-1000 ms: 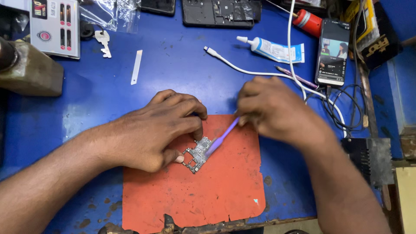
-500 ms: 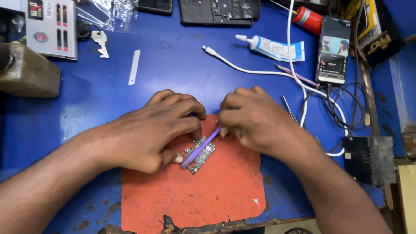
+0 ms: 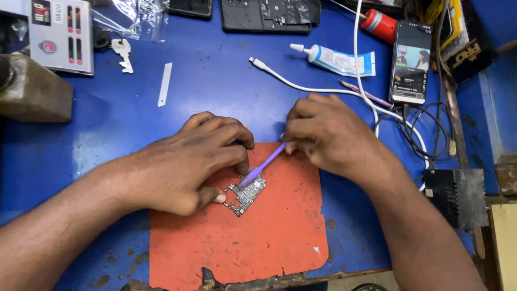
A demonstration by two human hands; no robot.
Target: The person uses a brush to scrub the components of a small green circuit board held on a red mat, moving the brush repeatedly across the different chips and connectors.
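The left hand (image 3: 183,164) pinches a small circuit board (image 3: 246,194) against the orange mat (image 3: 258,237). The right hand (image 3: 328,134), just right of the board, grips a purple tool (image 3: 264,164) whose tip touches it. Beyond the mat lie a white cable (image 3: 301,85), glue tube (image 3: 336,58) and phone (image 3: 412,62) on the blue table (image 3: 215,91).

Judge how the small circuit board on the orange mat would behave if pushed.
The circuit board looks thin and light, so it would likely slide; the left hand pins it. Its exposed parts probably make it fragile under the purple tool.
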